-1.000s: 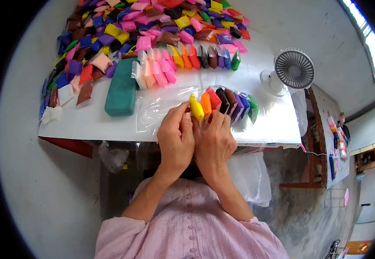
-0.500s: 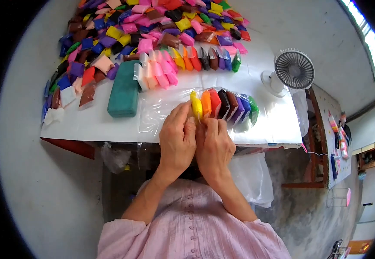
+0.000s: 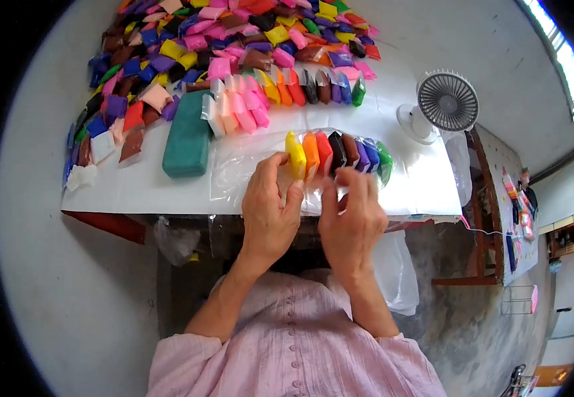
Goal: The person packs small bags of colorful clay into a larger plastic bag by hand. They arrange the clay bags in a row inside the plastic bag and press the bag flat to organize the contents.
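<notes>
A row of coloured packets stands on a clear plastic bag (image 3: 234,178) near the table's front edge. At its left end is a yellow packet (image 3: 296,156), then an orange packet (image 3: 311,156) and a red packet (image 3: 325,153); darker ones and a green packet (image 3: 385,163) follow to the right. My left hand (image 3: 270,212) is beside the yellow packet, thumb and fingers apart, with nothing held. My right hand (image 3: 353,215) is in front of the black packet (image 3: 337,151), its fingers bent and blurred; whether they hold anything is unclear.
Behind stands another row of packets (image 3: 291,87), beside a green box (image 3: 188,135). A large heap of coloured packets (image 3: 194,43) covers the back left. A white fan (image 3: 447,100) stands at the right. Another table (image 3: 498,198) is farther right.
My right hand has moved right, away from my left hand and the yellow packet. The left fingers have opened off the yellow packet, which leans less over the orange one.
</notes>
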A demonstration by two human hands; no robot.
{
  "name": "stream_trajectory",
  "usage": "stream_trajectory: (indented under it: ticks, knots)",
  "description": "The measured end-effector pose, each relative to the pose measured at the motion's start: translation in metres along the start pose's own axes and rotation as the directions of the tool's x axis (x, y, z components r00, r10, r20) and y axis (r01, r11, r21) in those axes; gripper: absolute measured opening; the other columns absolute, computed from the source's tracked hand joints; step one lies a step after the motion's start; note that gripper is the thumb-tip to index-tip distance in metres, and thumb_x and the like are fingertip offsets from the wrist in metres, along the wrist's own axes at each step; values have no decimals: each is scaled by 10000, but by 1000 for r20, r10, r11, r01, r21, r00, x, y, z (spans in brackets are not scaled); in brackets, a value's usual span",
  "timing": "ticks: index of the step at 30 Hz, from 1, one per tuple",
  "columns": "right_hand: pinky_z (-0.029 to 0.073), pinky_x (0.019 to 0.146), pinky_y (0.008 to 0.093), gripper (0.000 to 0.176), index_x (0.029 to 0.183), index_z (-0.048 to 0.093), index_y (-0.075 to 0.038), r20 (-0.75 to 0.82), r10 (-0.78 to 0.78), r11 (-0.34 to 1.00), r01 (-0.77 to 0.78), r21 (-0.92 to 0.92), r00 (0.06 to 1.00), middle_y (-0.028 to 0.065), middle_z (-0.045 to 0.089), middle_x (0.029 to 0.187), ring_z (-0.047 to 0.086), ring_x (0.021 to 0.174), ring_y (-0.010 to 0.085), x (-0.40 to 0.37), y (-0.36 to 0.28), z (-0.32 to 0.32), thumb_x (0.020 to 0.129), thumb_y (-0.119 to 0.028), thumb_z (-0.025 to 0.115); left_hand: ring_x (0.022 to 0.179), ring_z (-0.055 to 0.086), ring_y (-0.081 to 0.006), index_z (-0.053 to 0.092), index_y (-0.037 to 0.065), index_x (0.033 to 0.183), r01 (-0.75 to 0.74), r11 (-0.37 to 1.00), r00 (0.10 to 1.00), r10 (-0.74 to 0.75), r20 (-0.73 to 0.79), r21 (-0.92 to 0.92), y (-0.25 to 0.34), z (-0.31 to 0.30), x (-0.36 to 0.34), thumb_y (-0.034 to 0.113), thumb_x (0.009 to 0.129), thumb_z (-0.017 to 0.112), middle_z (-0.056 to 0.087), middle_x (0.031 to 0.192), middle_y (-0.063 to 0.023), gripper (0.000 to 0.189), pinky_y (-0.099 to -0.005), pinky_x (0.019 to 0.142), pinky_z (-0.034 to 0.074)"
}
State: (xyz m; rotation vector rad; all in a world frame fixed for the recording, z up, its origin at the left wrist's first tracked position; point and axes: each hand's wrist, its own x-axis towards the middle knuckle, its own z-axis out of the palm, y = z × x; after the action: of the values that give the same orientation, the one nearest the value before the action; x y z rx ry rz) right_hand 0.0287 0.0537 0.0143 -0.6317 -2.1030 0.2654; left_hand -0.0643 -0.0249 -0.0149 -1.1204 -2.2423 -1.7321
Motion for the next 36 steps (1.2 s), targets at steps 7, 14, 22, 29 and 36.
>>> stream_trajectory:
  ticks: [7, 14, 22, 29, 36]
  knots:
    - [526, 612, 345, 222, 1031, 639, -58, -65, -194, 980, 190, -61, 979, 118, 563, 972, 627, 715, 254, 15, 19, 22, 815, -20, 667, 706, 526, -186, 523, -4, 1279, -36, 994, 999, 36, 3, 104, 0, 1, 1, 106, 909, 611, 612, 1094, -151, 396, -315, 669, 469]
    - [504, 586, 351, 169, 938, 635, -67, -57, -115, 990, 120, 80, 992, 90, 596, 875, 625, 684, 246, 4, 20, 3, 789, -18, 696, 818, 603, -241, 529, -19, 1283, -89, 986, 995, 93, -20, 144, -2, 3, 2, 91, 926, 577, 608, 1104, -174, 376, -331, 733, 492]
    - [493, 617, 410, 100, 935, 616, -17, 175, -177, 943, 116, 312, 969, 144, 586, 859, 609, 714, 340, 6, 4, 15, 836, -20, 632, 1084, 572, -407, 549, -68, 1223, -12, 1000, 1000, 12, 7, 7, 2, -3, 7, 43, 907, 524, 582, 1190, -231, 336, -437, 932, 463]
    - [487, 629, 418, 51, 894, 604, -21, 176, -135, 950, 77, 302, 975, 138, 582, 838, 607, 720, 334, 3, 4, 3, 866, -59, 624, 1067, 584, -383, 530, -73, 1262, -60, 994, 998, 58, 30, 88, 2, -4, 6, 68, 928, 523, 576, 1211, -226, 362, -410, 913, 471]
    - [465, 616, 424, 115, 817, 613, -37, 240, -32, 994, 5, 109, 970, 121, 585, 769, 596, 707, 325, 16, 32, -7, 878, -128, 646, 973, 626, -295, 516, -73, 1289, -56, 990, 997, 49, 56, 132, 2, -3, 4, 83, 943, 547, 581, 1214, -193, 381, -332, 797, 509]
